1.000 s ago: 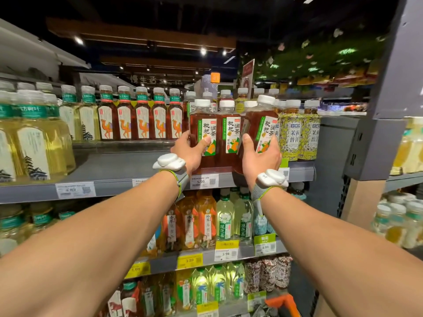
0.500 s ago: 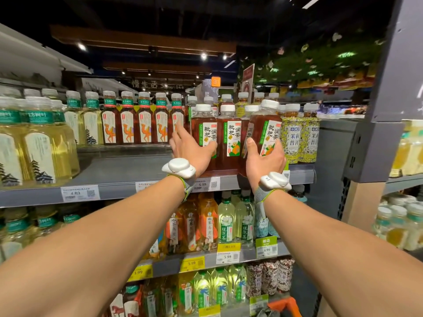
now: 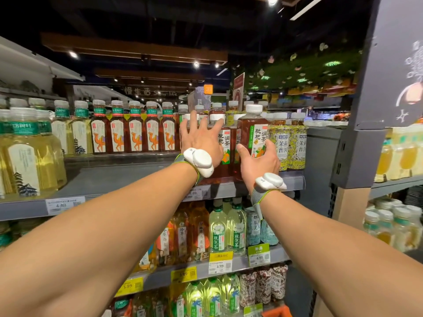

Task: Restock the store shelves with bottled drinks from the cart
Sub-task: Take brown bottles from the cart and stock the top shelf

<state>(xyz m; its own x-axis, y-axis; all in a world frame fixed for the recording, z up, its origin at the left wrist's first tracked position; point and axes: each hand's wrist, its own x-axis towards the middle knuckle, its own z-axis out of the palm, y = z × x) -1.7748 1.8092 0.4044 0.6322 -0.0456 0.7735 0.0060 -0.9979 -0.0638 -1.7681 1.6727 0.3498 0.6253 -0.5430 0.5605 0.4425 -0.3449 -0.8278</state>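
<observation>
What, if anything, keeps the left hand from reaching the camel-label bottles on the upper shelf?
Probably nothing, so yes. The open left hand is close beside the camel-label bottles, just to their right, and no other bottle stands in front of them on the grey shelf.

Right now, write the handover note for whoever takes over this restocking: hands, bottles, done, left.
Left hand: open, fingers spread against the standing loquat tea bottles on the upper shelf.
Right hand: grips a tilted loquat tea bottle, its base near the shelf's front edge, beside the jasmine pu'er bottles.
Done: several loquat teas stand in place.
Left: set the tilted bottle upright, let go, fetch more. The cart is not clearly in view.
</observation>
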